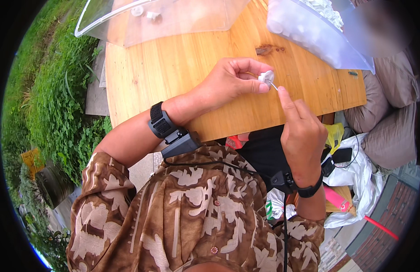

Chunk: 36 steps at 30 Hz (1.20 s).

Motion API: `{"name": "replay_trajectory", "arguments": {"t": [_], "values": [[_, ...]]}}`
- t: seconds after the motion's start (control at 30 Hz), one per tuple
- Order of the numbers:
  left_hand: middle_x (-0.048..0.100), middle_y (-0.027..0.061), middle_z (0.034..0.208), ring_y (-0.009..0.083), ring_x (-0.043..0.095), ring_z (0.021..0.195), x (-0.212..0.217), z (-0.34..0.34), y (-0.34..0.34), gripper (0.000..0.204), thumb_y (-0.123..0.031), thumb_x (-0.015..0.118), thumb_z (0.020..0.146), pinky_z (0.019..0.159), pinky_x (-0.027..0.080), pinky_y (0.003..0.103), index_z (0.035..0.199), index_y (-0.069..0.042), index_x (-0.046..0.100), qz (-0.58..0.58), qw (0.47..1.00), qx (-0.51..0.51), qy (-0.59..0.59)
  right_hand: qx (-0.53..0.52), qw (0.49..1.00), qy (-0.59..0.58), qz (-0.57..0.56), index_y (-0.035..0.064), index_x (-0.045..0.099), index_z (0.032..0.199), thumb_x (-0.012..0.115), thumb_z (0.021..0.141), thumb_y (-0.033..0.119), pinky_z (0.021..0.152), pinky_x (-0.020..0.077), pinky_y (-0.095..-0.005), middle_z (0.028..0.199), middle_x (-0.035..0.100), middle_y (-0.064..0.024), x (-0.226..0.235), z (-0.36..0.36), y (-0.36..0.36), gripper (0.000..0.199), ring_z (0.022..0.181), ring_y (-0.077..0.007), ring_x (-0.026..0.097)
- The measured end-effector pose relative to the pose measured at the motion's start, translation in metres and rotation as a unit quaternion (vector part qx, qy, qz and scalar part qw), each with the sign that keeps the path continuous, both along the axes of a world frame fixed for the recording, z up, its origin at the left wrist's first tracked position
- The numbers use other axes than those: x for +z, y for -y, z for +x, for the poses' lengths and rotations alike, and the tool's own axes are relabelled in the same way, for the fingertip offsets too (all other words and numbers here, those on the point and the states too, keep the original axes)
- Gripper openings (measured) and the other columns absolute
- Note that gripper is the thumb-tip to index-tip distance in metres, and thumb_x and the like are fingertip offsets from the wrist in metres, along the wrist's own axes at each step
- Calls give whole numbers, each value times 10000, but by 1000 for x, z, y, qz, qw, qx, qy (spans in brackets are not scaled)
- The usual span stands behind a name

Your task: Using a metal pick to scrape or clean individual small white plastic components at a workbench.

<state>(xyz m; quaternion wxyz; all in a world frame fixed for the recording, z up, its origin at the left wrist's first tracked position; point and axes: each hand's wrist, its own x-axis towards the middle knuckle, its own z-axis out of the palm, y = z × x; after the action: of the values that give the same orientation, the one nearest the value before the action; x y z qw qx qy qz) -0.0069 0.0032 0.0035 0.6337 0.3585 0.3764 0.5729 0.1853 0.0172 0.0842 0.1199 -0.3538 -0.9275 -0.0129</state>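
Note:
Between the thumb and fingers of my left hand (226, 81) is a small round white plastic part (266, 76), held above the wooden table (187, 59). My right hand (303, 129) is closed around a thin metal tool (274, 85), its index finger stretched along it. The tool's tip meets the face of the white part. Its handle is hidden inside my right hand, so I cannot tell its exact kind.
A clear plastic bin (187, 28) with a few white parts (153, 16) stands at the far left of the table. At the far right, another translucent bin (305, 44) holds many white pieces (327, 12). Stuffed sacks (387, 113) lie beyond the table's right edge.

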Motion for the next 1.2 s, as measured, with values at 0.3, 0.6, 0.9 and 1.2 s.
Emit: {"name": "replay_trajectory", "arguments": {"t": [0.3,0.6,0.9,1.2], "values": [[683,46,996,96,643,893,-2,0,0,323,-54,724,824,848,514,238,1126,6,627,-37,999,11,-12,43,979,145,138,78,623,1206,583,744,51,512,472,-305,735,498,-40,-2,2,-2,464,603,-171,569],[673,66,1044,126,648,959,-3,-1,-1,322,-14,694,837,901,516,274,1146,10,609,-13,998,-8,63,31,993,-85,-75,87,626,1187,541,763,-51,569,487,-372,773,582,-106,-3,13,-14,455,656,-294,614],[675,70,1050,130,650,961,-6,0,-2,324,-7,690,838,893,517,263,1151,3,609,-3,998,-12,61,35,989,-94,-106,74,625,1180,523,715,-80,596,490,-388,798,592,-121,-10,9,-15,501,678,-307,612],[676,65,1049,127,648,966,-4,-1,-1,327,-14,696,835,896,514,262,1151,0,611,-12,998,-11,56,37,995,-67,-67,81,626,1178,532,720,-66,572,492,-373,782,581,-94,-2,10,-12,490,657,-283,613]]}}
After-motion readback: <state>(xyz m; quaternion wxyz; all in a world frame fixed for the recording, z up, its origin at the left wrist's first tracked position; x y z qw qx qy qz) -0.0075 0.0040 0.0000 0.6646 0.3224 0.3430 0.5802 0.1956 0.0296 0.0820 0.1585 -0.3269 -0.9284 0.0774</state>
